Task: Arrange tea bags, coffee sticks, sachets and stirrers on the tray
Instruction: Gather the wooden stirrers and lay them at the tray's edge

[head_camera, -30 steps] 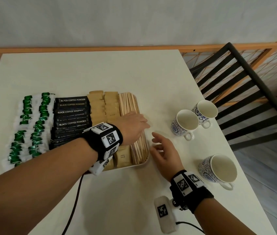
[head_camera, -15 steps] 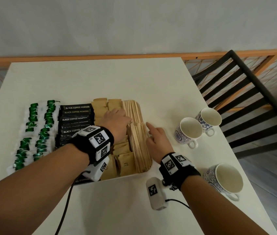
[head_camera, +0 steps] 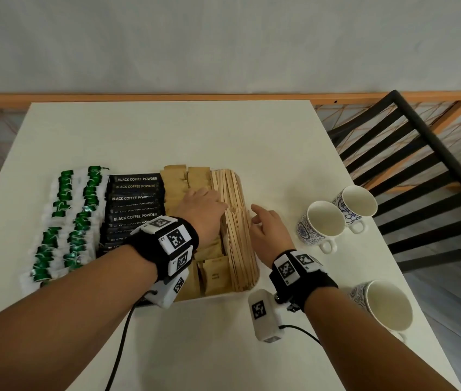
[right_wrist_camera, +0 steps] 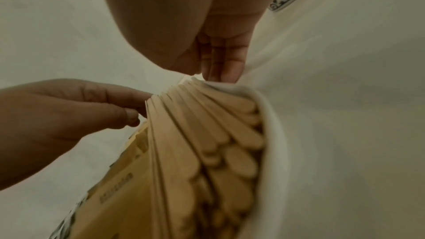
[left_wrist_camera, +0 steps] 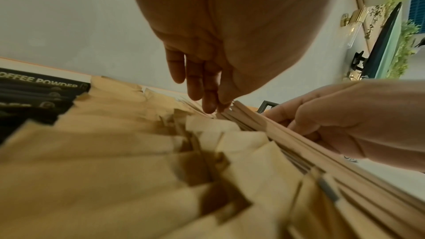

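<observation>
A white tray (head_camera: 257, 277) holds rows of green-and-white tea bags (head_camera: 65, 221), black coffee sticks (head_camera: 134, 198), brown sachets (head_camera: 215, 275) and, along its right side, a stack of wooden stirrers (head_camera: 237, 244). My left hand (head_camera: 206, 207) reaches over the sachets, its fingers (left_wrist_camera: 214, 103) touching the left side of the stirrers (left_wrist_camera: 287, 134). My right hand (head_camera: 266, 224) is at the tray's right rim (right_wrist_camera: 273, 134), and its fingers (right_wrist_camera: 223, 68) press against the stirrers (right_wrist_camera: 207, 134) from the right. Neither hand grips anything.
Three patterned cups stand on the white table (head_camera: 195, 136) right of the tray: two together (head_camera: 323, 224) (head_camera: 354, 206) and one nearer me (head_camera: 384, 306). A black slatted chair (head_camera: 421, 170) stands beyond the table's right edge. Cables trail from both wrists.
My left hand has drawn back from on top of the stirrers to their left side. My right hand has moved from the bare table up against the tray's right rim.
</observation>
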A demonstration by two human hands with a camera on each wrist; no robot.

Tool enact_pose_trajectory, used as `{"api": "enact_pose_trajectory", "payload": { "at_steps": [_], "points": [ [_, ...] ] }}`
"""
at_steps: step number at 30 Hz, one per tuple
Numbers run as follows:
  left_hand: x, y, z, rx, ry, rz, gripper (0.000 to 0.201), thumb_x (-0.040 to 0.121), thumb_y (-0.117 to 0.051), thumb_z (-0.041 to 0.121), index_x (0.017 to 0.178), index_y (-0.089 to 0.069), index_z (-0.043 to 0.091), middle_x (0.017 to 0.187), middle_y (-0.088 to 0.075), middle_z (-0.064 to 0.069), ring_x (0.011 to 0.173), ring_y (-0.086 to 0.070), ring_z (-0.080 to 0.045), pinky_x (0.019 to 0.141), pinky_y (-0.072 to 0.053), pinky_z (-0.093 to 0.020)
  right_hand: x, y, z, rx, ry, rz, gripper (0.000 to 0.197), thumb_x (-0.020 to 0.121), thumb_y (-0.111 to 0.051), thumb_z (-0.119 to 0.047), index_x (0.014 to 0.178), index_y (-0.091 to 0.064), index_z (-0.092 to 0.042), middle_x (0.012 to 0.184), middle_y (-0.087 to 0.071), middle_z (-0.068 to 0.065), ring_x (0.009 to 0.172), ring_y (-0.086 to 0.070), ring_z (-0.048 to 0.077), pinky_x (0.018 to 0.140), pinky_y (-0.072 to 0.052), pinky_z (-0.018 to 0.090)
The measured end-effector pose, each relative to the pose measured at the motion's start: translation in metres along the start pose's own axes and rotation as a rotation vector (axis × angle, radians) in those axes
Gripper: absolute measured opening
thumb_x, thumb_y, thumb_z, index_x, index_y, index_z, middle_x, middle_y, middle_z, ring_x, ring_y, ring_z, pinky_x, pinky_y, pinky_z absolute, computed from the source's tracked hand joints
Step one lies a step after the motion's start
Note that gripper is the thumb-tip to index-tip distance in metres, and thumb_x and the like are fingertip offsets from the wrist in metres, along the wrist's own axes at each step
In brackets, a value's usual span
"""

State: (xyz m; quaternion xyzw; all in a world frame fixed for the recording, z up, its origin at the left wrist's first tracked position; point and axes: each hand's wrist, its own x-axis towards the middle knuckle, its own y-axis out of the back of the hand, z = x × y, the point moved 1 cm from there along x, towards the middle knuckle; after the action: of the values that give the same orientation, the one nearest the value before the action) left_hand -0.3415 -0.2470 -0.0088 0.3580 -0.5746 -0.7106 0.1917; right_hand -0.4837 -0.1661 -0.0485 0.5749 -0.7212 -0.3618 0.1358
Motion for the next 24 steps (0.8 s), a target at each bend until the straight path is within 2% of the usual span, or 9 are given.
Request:
{"api": "enact_pose_trajectory", "payload": {
  "at_steps": [3,6,9,13,15,18,20,24],
  "points": [
    [0.000,-0.001,0.000,-0.005,0.000,0.024,0.047,0.090,-0.043,0.011,0.135,-0.048,0.025,0.126,-0.046,0.001,0.122,-0.037,-0.021,0.108,-0.025,-0.037,-0.002,-0.001,0.004,-0.001,0.023,0.020,0.045,0.092,-0.039,-0.006,0.135,-0.049,-0.014,0.122,-0.052,0.006,0.100,-0.046,0.009,0.086,-0.028,0.010],
    [0.000,-0.002,0.000,-0.002,-0.002,0.031,0.047,0.091,-0.042,0.011,0.135,-0.048,0.026,0.125,-0.047,0.001,0.122,-0.037,-0.021,0.107,-0.025,-0.036,-0.006,-0.004,0.006,0.025,0.061,0.054,0.043,0.091,-0.042,-0.005,0.131,-0.056,-0.015,0.113,-0.053,0.003,0.106,-0.050,0.014,0.086,-0.029,0.010],
    [-0.001,-0.001,0.000,0.009,-0.002,0.042,0.046,0.091,-0.042,0.012,0.135,-0.049,0.026,0.125,-0.047,0.001,0.121,-0.038,-0.021,0.107,-0.025,-0.036,-0.009,-0.005,0.008,0.043,0.074,0.072,0.041,0.092,-0.044,-0.005,0.129,-0.058,-0.015,0.109,-0.051,-0.002,0.099,-0.047,0.007,0.085,-0.029,0.008],
    [-0.002,0.000,-0.003,-0.003,0.006,0.056,0.046,0.090,-0.046,0.013,0.133,-0.050,0.028,0.123,-0.048,0.003,0.120,-0.039,-0.019,0.105,-0.028,-0.035,-0.013,-0.004,0.011,0.063,0.042,0.074,0.044,0.092,-0.042,-0.005,0.133,-0.052,-0.018,0.114,-0.054,0.000,0.097,-0.046,0.005,0.083,-0.029,0.007],
    [-0.005,0.004,-0.007,0.002,0.025,0.070,0.044,0.090,-0.046,0.014,0.133,-0.050,0.027,0.124,-0.048,0.002,0.120,-0.039,-0.020,0.105,-0.029,-0.036,-0.019,-0.004,0.016,0.119,-0.020,0.087,0.045,0.092,-0.043,-0.008,0.134,-0.051,-0.019,0.110,-0.057,-0.002,0.097,-0.050,0.008,0.086,-0.036,0.014],
    [-0.018,0.011,-0.021,-0.034,0.071,0.111,0.046,0.092,-0.044,0.014,0.136,-0.046,0.028,0.133,-0.046,0.002,0.126,-0.037,-0.021,0.108,-0.029,-0.039,-0.034,-0.005,0.028,0.228,-0.100,0.087,0.046,0.089,-0.047,-0.007,0.132,-0.052,-0.021,0.100,-0.059,-0.006,0.096,-0.059,0.018,0.095,-0.047,0.036],
    [-0.033,0.014,-0.036,-0.099,0.120,0.150,0.047,0.093,-0.041,0.012,0.136,-0.046,0.030,0.133,-0.047,0.002,0.125,-0.039,-0.021,0.108,-0.030,-0.041,-0.046,-0.003,0.036,0.282,-0.132,0.084,0.046,0.088,-0.048,-0.002,0.130,-0.054,-0.018,0.095,-0.061,-0.004,0.088,-0.062,0.020,0.092,-0.051,0.040],
    [-0.080,0.012,-0.080,-0.290,0.262,0.275,0.041,0.093,-0.043,0.011,0.131,-0.054,0.022,0.126,-0.053,-0.005,0.122,-0.045,-0.028,0.102,-0.037,-0.039,-0.075,0.000,0.050,0.427,-0.205,0.064,0.043,0.088,-0.044,0.006,0.126,-0.058,-0.009,0.085,-0.062,0.004,0.069,-0.059,0.020,0.071,-0.054,0.032]
  ]
}}
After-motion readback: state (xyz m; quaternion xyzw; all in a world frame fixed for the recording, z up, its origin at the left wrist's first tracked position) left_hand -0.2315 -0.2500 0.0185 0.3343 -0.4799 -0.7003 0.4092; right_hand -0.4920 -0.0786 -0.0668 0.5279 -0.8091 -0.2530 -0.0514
